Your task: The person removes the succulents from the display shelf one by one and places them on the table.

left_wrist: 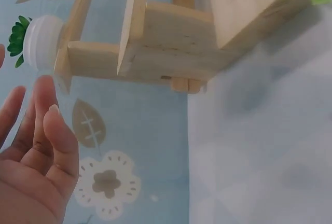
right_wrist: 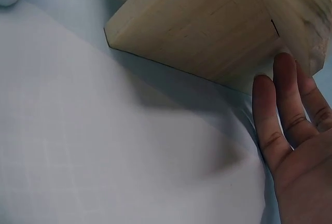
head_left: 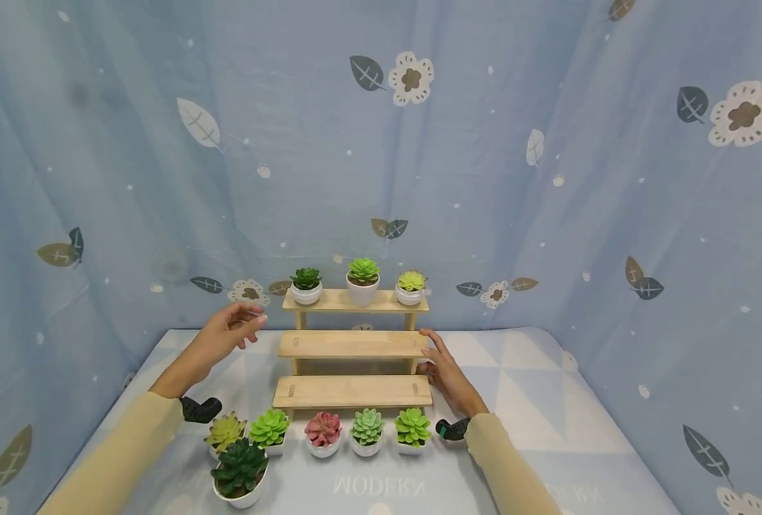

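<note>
A three-step wooden stand (head_left: 353, 345) carries three small potted succulents on its top step: a dark green one (head_left: 306, 286), a bright green one (head_left: 363, 281) and a yellow-green one (head_left: 411, 287). My left hand (head_left: 231, 330) hovers beside the stand's left side, empty, with loosely bent fingers; the left wrist view has its fingertips near the dark green plant's white pot (left_wrist: 42, 42). At the right end of the middle step, my right hand (head_left: 446, 372) touches the stand. Its fingers (right_wrist: 265, 105) lie nearly straight against the wooden side panel (right_wrist: 192, 32) in the right wrist view.
In front of the stand, a row of potted succulents includes a red one (head_left: 323, 433), a pale green one (head_left: 367, 431) and a bright green one (head_left: 412, 430). A larger dark green one (head_left: 240, 472) stands front left. A patterned blue curtain (head_left: 484, 143) hangs behind the table.
</note>
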The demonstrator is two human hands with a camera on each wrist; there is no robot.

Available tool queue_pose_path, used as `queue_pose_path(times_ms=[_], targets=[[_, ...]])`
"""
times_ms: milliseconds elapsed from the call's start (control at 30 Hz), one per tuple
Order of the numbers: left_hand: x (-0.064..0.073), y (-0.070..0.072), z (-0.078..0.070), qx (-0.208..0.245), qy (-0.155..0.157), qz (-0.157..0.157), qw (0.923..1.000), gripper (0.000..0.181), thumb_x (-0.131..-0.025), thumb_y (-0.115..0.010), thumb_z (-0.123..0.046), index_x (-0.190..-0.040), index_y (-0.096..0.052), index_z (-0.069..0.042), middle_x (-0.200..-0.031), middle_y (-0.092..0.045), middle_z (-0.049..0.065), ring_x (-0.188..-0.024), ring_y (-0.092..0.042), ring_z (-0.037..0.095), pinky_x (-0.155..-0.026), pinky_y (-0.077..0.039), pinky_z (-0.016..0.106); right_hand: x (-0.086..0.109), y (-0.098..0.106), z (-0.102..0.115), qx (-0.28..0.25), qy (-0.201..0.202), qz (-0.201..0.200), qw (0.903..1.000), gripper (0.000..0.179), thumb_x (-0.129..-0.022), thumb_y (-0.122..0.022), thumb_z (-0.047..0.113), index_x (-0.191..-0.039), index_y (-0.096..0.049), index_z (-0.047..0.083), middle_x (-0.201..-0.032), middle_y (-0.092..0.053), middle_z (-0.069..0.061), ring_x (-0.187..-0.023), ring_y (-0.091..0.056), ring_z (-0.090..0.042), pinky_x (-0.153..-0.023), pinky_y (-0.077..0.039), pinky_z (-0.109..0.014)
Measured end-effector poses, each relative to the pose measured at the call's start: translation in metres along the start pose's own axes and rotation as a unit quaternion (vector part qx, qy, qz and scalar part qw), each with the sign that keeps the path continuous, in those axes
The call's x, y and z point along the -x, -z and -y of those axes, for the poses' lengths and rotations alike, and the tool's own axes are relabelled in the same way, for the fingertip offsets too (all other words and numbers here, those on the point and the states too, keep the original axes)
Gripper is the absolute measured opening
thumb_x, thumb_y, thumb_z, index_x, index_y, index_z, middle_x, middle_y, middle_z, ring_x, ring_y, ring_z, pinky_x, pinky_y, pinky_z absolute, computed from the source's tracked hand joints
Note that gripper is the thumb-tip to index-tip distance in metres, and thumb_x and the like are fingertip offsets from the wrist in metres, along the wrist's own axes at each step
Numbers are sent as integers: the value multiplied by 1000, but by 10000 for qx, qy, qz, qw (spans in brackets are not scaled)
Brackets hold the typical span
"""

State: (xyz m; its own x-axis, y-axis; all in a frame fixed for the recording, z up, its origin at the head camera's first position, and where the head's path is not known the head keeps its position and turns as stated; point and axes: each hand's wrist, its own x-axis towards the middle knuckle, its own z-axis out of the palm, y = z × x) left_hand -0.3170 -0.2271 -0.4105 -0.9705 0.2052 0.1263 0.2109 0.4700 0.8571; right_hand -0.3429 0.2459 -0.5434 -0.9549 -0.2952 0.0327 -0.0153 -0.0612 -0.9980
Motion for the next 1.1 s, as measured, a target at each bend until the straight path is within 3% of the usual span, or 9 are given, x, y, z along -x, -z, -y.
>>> queue_pose_path(times_ms=[267,433,633,867,1100], targets=[[-20,-3,-6,165,44,-210,9996,69,-100,-64,-53,-150,-44,-10,-136,-50,16,-99,-61,27,-76,-52,37,-1,-2,0,18,108,35,9999,49,-110,-47,45,-157,-32,41,-144,-46,-17,-99,-60,-29,-88,-50,-45],[-31,-10,-9,376,113,-100,9992,74,-98,-67,-52,-154,-41,-10,-140,-50,16,-107,-61,28,-81,-51,41,0,-2,-4,-69,-72,27,9999,53,-109,-48,47,-158,-29,39,-144,-45,-18,-100,-60,-29,-89,-51,-45],[-47,-18,-8,455,33,-46,9989,77,-94,-72,-53,-153,-43,-12,-143,-48,16,-118,-54,32,-87,-49,45,-2,-3,-3,-101,2,-69,9999,50,-109,-48,45,-156,-32,39,-140,-48,-18,-98,-59,-28,-85,-50,-43],[-60,-24,-11,549,163,-29,9984,80,-94,-73,-52,-157,-41,-16,-147,-46,17,-117,-51,34,-85,-45,46,-2,-5,-7,-63,-17,-40,10000,44,-110,-46,44,-153,-36,46,-137,-50,-15,-96,-57,-27,-80,-46,-38],[-72,-31,-17,549,257,101,9981,88,-93,-74,-52,-162,-33,-16,-153,-41,18,-129,-44,39,-103,-41,60,-2,-1,-4,-151,25,-80,9999,49,-110,-47,42,-157,-33,39,-140,-48,-17,-100,-60,-27,-86,-50,-43]])
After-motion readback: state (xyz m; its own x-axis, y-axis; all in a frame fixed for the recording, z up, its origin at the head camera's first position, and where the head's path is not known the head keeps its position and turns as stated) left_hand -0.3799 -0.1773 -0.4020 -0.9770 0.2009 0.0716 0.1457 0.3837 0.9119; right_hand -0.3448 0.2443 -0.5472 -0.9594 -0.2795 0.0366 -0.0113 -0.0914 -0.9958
